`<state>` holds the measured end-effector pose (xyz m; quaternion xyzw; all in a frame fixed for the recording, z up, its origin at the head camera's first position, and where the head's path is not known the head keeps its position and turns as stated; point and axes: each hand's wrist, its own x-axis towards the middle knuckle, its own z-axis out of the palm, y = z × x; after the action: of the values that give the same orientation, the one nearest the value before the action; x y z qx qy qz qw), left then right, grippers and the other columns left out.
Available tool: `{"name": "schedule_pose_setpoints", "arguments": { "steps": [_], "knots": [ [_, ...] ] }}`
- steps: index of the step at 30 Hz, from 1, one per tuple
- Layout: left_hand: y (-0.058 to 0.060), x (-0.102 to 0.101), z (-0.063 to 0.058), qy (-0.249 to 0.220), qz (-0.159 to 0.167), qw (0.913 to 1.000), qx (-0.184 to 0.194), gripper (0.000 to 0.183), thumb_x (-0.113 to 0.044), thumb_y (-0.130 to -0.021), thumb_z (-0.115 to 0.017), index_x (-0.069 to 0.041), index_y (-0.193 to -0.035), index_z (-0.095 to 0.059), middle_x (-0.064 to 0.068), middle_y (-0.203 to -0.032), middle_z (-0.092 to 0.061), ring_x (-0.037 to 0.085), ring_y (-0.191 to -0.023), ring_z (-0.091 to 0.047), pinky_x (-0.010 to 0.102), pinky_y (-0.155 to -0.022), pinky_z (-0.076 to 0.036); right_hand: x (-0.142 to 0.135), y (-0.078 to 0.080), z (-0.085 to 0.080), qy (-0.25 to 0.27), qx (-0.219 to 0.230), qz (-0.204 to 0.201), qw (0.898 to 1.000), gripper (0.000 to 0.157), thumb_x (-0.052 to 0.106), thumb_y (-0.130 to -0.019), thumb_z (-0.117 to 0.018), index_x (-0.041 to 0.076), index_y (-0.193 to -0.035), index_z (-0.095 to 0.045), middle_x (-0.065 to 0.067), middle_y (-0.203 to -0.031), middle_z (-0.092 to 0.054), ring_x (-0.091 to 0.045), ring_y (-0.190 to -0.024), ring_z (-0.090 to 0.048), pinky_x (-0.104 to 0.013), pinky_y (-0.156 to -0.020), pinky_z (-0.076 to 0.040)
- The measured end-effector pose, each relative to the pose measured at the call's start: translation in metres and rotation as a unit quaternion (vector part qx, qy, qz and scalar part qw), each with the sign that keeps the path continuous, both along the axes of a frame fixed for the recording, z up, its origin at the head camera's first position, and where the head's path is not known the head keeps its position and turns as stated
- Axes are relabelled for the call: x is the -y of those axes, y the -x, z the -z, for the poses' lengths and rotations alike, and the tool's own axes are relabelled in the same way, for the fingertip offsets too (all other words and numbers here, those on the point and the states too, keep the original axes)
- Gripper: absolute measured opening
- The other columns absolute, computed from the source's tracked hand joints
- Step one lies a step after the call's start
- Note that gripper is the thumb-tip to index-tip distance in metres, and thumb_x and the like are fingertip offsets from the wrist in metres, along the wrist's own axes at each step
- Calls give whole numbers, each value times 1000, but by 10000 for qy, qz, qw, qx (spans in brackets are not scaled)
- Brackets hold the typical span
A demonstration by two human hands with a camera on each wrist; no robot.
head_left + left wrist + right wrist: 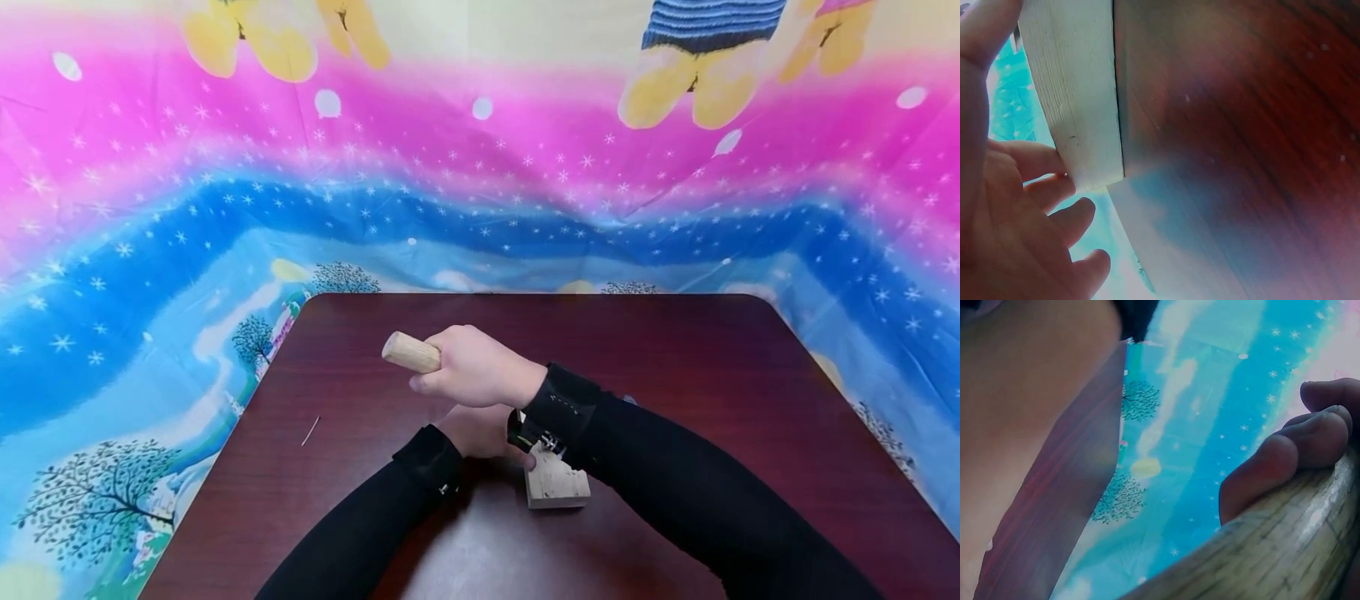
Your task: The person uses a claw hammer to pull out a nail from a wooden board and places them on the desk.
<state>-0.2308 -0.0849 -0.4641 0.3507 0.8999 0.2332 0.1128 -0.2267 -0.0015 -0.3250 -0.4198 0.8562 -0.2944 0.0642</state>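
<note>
My right hand (483, 367) grips a thick, pale wooden handle (411, 352) like a hammer's, held up above the table. Its blunt end sticks out to the left; the rest is hidden by the hand and sleeve. In the right wrist view, curled fingers (1260, 478) wrap the smooth, streaked wood. Below and partly behind that arm, my left hand (480, 429) holds a pale wooden block (557, 485) on the table. The left wrist view shows thumb and forefinger at the block's edges (1079, 94), while the other fingers (1072, 222) are loosely bent.
On the left of the dark red table (675, 342) lies a thin metal nail-like pin (311, 431). A small greyish thing (629, 400) peeks out behind the right sleeve. A printed pink and blue cloth (480, 183) hangs around the table's back and sides.
</note>
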Motion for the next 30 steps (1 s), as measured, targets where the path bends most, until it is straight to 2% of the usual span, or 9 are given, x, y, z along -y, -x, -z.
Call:
{"name": "schedule_pose_setpoints", "arguments": {
  "steps": [4, 7, 11, 15, 18, 21, 26, 30],
  "knots": [
    [0, -1, 1, 66, 86, 9999, -77, 48, -52, -74, -84, -17, -105, -72, -16, -95, -62, 3, -92, -55, 23, -86, -45, 2, -1, -3, 199, 45, 145, 9997, 20, 30, -90, -72, 15, -79, -63, 8, -61, -52, -10, -59, -50, -28, -61, -44],
    [1, -1, 2, 103, 76, 9999, -97, 44, -51, -74, -85, -18, -100, -72, -17, -89, -60, 3, -89, -54, 23, -84, -45, 3, -2, -4, 254, 160, 221, 9993, 20, 30, -90, -73, 16, -79, -63, 8, -62, -53, -10, -60, -51, -28, -63, -44],
    [1, -3, 2, 242, -2, 9997, -59, 47, -52, -73, -86, -18, -102, -72, -16, -91, -59, 4, -89, -54, 23, -84, -45, 2, -1, -3, 269, 233, 273, 9990, 19, 31, -90, -73, 16, -81, -64, 8, -62, -55, -11, -62, -52, -29, -64, -45],
    [-1, -7, -3, 611, -98, 9977, -268, 49, -54, -71, -86, -18, -102, -72, -14, -95, -61, 5, -91, -54, 24, -87, -44, -2, -2, -3, 313, 224, 341, 9987, 20, 33, -89, -74, 17, -82, -65, 8, -63, -56, -11, -64, -53, -29, -65, -45],
    [-2, -11, -6, 850, -196, 9945, -574, 55, -57, -69, -85, -18, -104, -71, -12, -99, -63, 6, -94, -55, 24, -90, -43, -8, -3, -6, 398, 238, 457, 9979, 20, 35, -88, -75, 17, -83, -66, 7, -64, -57, -11, -65, -53, -30, -65, -45],
    [0, -14, -6, 817, -316, 9930, -795, 68, -59, -65, -87, -17, -115, -69, -9, -109, -65, 7, -102, -55, 26, -96, -41, -16, -5, -10, 571, 446, 607, 9955, 19, 35, -87, -77, 18, -86, -69, 4, -66, -61, -12, -61, -56, -31, -61, -47],
    [3, -13, -2, 613, -490, 9927, -919, 84, -57, -60, -91, -17, -129, -62, -7, -120, -64, 10, -115, -53, 30, -104, -37, -22, -7, -15, 819, 834, 634, 9911, 20, 35, -88, -77, 16, -95, -71, 1, -74, -68, -15, -55, -64, -34, -55, -51],
    [4, -12, -2, 643, -494, 9921, -954, 90, -59, -61, -90, -16, -133, -59, -5, -126, -62, 13, -121, -50, 35, -107, -33, -23, -8, -16, 930, 894, 665, 9894, 22, 35, -87, -77, 16, -98, -73, 2, -77, -69, -15, -54, -65, -34, -56, -52]
  ]
}}
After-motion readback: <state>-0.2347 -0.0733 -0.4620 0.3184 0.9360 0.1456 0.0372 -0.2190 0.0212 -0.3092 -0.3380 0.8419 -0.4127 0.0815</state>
